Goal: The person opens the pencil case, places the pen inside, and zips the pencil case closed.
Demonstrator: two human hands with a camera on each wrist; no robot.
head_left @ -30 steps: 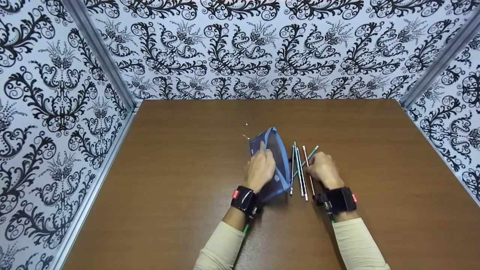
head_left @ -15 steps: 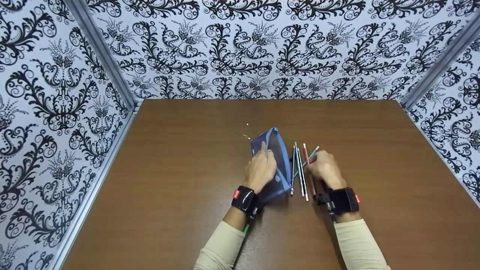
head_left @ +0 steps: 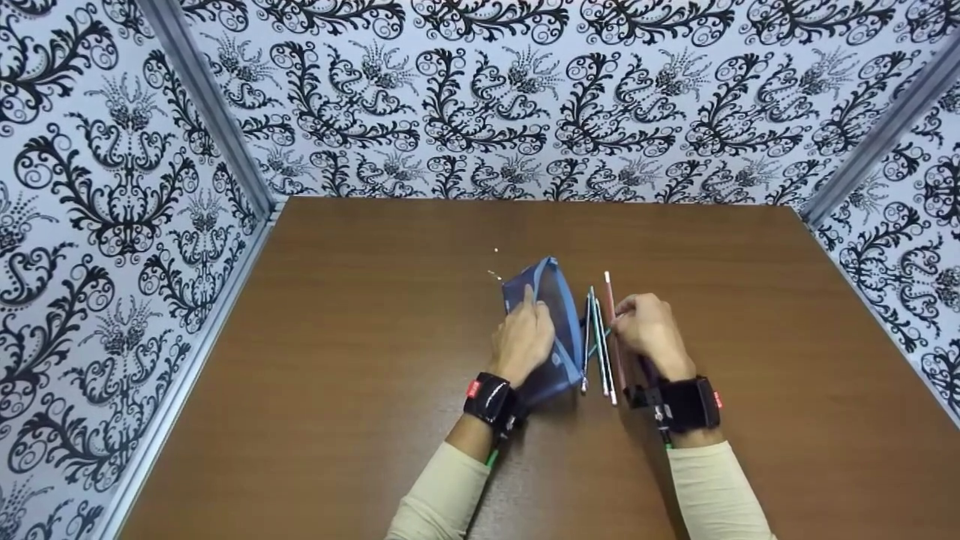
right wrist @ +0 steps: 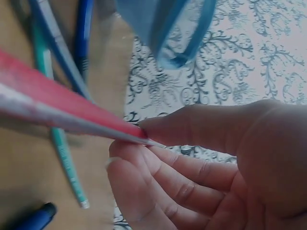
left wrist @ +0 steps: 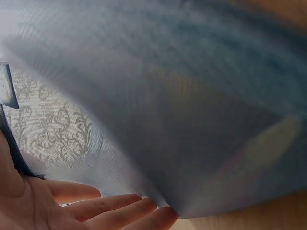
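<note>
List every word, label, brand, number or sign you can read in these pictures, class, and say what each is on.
No text is legible.
Green pencil: printing along its side, too blurred to read.
Left wristband: pale marks on its red tag, too small.
Right wristband: red tag too small to read.
Blue pouch: pale mark, too small to make out.

The left hand (head_left: 523, 345) holds a gaping blue pouch (head_left: 562, 319) on the brown desk (head_left: 337, 337); the right hand (head_left: 651, 334) pinches a reddish pencil (head_left: 609, 296) beside several other pencils (head_left: 602, 356).
</note>
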